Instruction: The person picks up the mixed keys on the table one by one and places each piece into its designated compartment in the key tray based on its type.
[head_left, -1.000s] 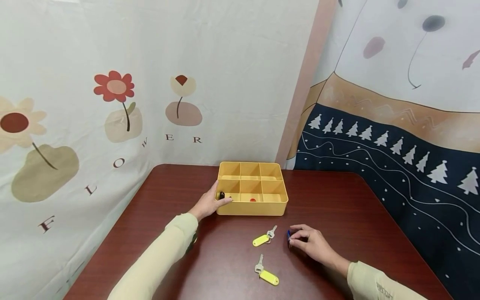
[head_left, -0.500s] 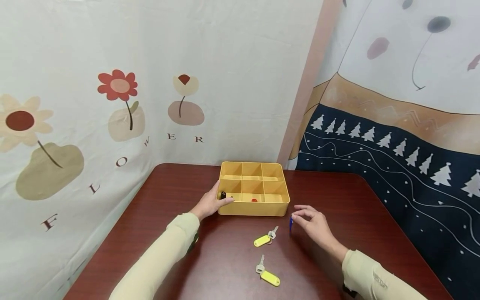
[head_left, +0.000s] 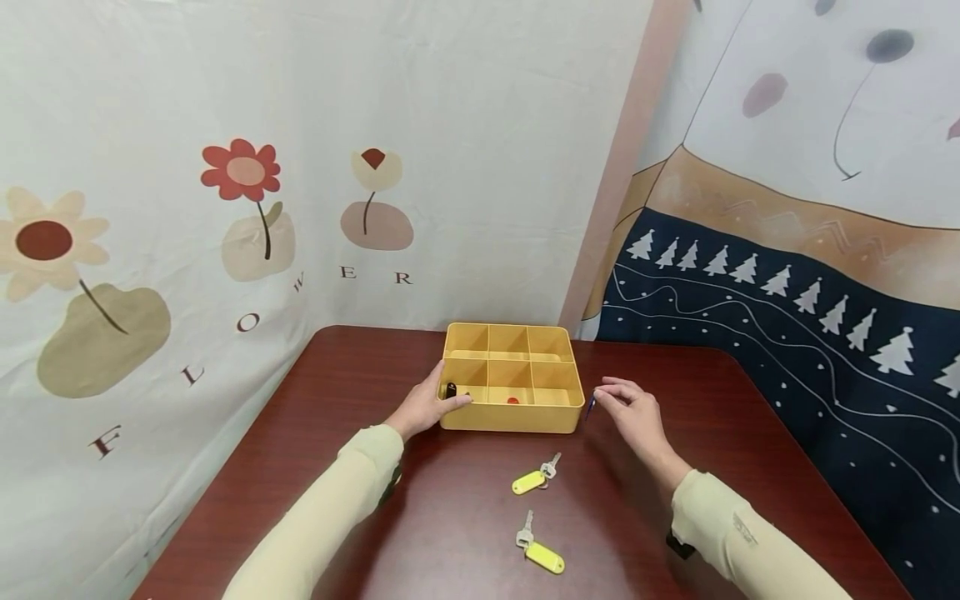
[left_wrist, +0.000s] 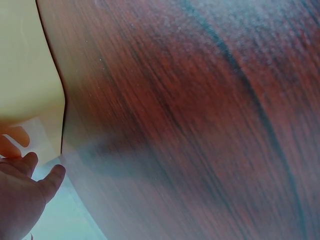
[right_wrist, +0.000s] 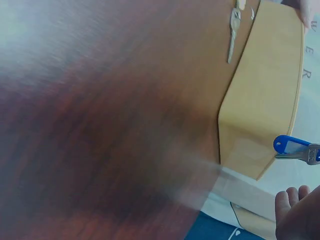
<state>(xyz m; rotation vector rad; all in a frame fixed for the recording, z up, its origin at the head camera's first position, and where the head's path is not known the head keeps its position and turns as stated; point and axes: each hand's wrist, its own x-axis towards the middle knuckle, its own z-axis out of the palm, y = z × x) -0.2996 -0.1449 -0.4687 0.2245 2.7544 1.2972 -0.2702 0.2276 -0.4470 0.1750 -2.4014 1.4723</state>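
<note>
A yellow box with several compartments stands at the back of the table in the head view. My left hand holds its front left corner, thumb over the front rim and fingers along the left side. Just right of the box, my right hand pinches a key with a blue tag; in the right wrist view the key hangs raised near the box's corner. Inside the front left compartment is a black item. Something red shows in the front middle one, partly hidden by the front wall.
In front of the box, two keys with yellow tags lie on the brown table: one tag nearer the box, the other tag nearer the body. Printed cloth hangs behind the table.
My right hand has lifted the blue-tagged key from the table and moved it away from me, up beside the box's right side. The left hand has stayed on the box.
</note>
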